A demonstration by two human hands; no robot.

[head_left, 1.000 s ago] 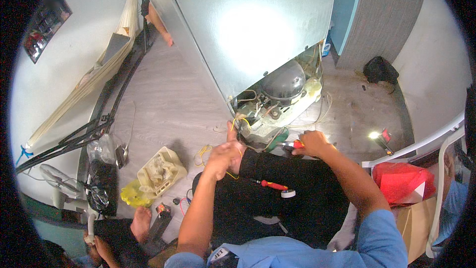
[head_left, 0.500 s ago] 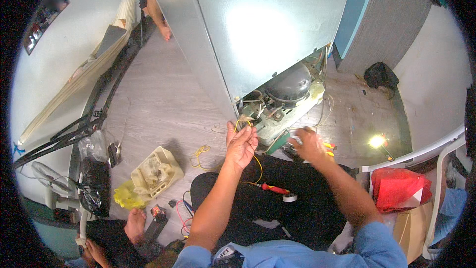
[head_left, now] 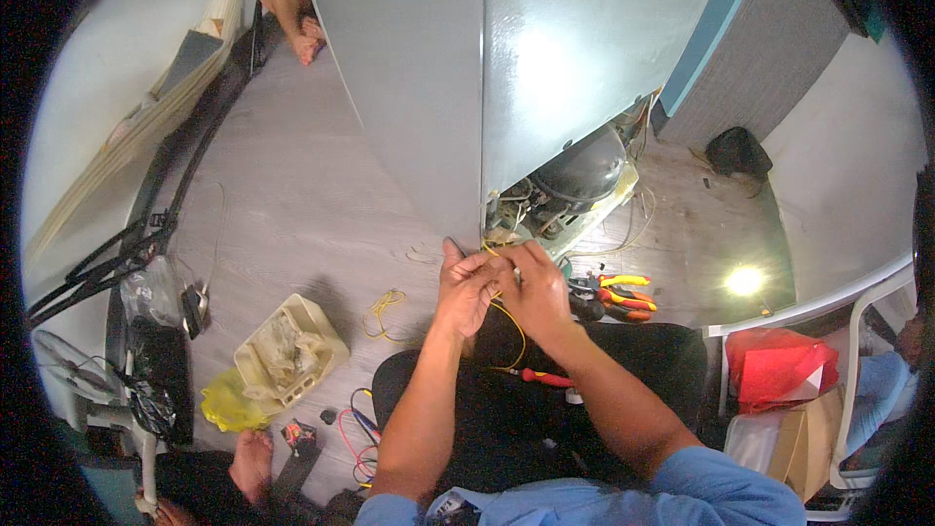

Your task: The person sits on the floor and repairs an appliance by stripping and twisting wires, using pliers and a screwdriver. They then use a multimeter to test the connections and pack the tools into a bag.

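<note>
Where the fridge's (head_left: 458, 78) near bottom corner meets the floor (head_left: 282, 195), the yellow wire (head_left: 524, 335) hangs between both hands. The left hand's (head_left: 466, 290) thumb stands up, its fingers curled; the right hand's (head_left: 534, 294) fingers bend close together against them. Which fingertips clamp the wire, I cannot tell.

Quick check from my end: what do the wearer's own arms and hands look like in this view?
Both the left hand and the right hand are ungloved, with no watch or bracelet visible at the wrists. The forearms are bare. The left sleeve and right sleeve are light blue, short and look plain.
</note>
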